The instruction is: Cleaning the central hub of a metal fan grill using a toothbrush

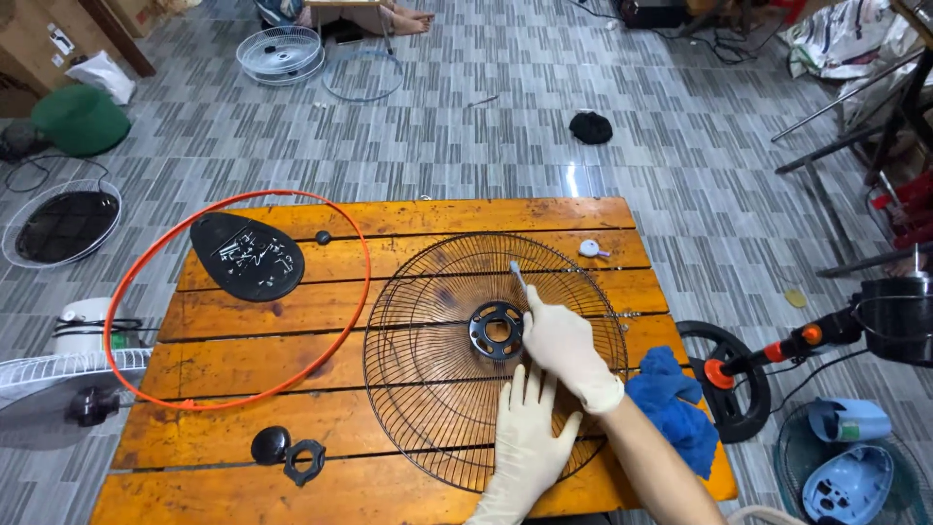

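A round black wire fan guard (pixel 428 389) lies flat on the low orange wooden table (pixel 408 219), its black hub ring (pixel 497 330) at the centre. My left hand (pixel 530 442), in a white glove, presses flat on the guard's near wires with fingers spread. My right hand (pixel 564 345), also gloved, grips a thin grey tool (pixel 518 275) whose tip points up over the guard just right of the hub.
On the table lie an orange hoop (pixel 362 233), a black oval plate with small screws (pixel 246 256), a black knob and nut (pixel 288 452), a small white cap (pixel 590 249) and a blue cloth (pixel 671 403). Fan parts, guards and a stand sit on the tiled floor around.
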